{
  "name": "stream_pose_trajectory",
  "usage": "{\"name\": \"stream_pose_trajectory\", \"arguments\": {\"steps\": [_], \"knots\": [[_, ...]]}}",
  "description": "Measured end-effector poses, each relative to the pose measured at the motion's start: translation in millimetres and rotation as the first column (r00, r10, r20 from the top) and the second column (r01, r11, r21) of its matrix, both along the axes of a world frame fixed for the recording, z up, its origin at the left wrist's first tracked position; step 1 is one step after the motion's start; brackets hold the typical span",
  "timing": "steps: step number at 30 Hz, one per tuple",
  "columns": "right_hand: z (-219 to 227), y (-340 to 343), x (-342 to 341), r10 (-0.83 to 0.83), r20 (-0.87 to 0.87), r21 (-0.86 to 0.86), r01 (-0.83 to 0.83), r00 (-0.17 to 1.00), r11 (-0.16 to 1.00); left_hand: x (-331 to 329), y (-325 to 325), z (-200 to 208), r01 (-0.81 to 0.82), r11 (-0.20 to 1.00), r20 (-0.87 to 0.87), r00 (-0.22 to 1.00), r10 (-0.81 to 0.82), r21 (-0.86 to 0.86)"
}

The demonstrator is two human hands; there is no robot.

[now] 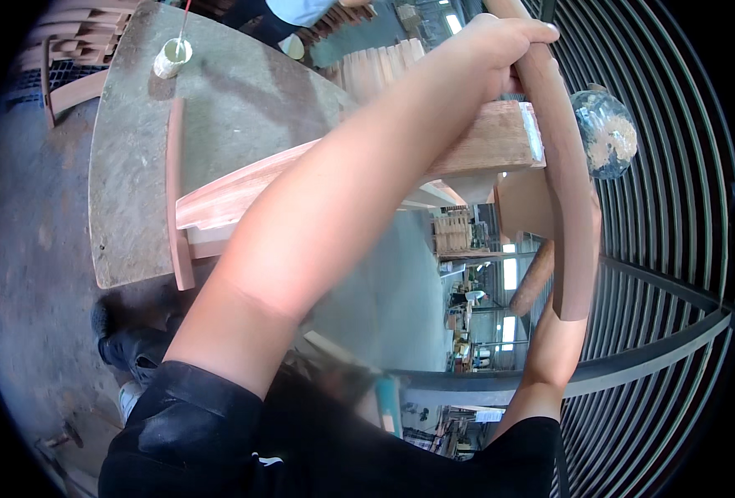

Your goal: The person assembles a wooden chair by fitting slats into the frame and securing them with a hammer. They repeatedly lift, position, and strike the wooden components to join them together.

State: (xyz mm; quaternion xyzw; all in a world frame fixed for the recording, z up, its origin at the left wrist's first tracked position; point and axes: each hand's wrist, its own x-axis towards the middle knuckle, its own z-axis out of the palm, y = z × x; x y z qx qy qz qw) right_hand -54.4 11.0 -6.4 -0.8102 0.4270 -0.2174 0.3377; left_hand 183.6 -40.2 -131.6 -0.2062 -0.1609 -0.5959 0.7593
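My left hand (507, 43) reaches across to the upper right, its fingers closed round a long curved wooden bar (560, 149). The bar lies against the end of a wooden rail (492, 148), where a whitish patch shows. My right hand (595, 217) is mostly hidden behind the bar. It seems closed on a mallet, whose handle (534, 278) sticks out below the bar and whose round, worn head (605, 134) shows beyond it. Wooden slats (230, 187) run left from under my left forearm to a second wooden bar (176, 199).
A grey worktable (127, 191) carries the wooden parts and a white cup (171, 60) with a stick in it. Metal bars (666, 166) stand close on the right. Stacked wood (380, 66) and another person's light blue sleeve (301, 10) are at the far side.
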Motion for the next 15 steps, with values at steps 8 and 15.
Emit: {"name": "stream_pose_trajectory", "arguments": {"steps": [8, 15], "knots": [[2, 7, 9, -0.021, -0.04, -0.072, 0.018, 0.999, 0.997, 0, -3, -1, -0.162, 0.986, 0.148, 0.977, 0.155, 0.033], [20, 40, 22, -0.235, -0.303, -0.566, 0.024, 0.924, 0.824, 3, -3, -6, -0.207, 0.977, 0.208, 0.958, 0.195, 0.039]]}}
